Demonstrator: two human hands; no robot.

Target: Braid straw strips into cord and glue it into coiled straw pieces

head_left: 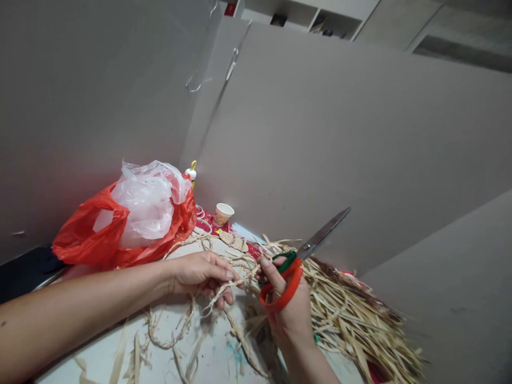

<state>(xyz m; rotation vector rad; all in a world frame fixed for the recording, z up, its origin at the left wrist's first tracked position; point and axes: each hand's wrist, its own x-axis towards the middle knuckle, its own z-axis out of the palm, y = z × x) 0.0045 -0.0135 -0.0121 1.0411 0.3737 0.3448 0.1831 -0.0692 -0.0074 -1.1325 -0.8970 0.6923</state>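
Between my two hands runs a braided straw cord, pale and frayed at its loose end. My left hand pinches it near that frayed end. In my right hand are scissors with one red-orange and one green handle, the blades closed and pointing up and away to the right. The thumb and a finger of the right hand also grip the cord. More of the braid curls over the table below and left of my hands.
A red plastic bag with clear plastic in it stands at the left. Behind are a paper cup and a small bottle. A large bundle of dry straw covers the right. Loose strips lie on the white table; grey partitions rise behind.
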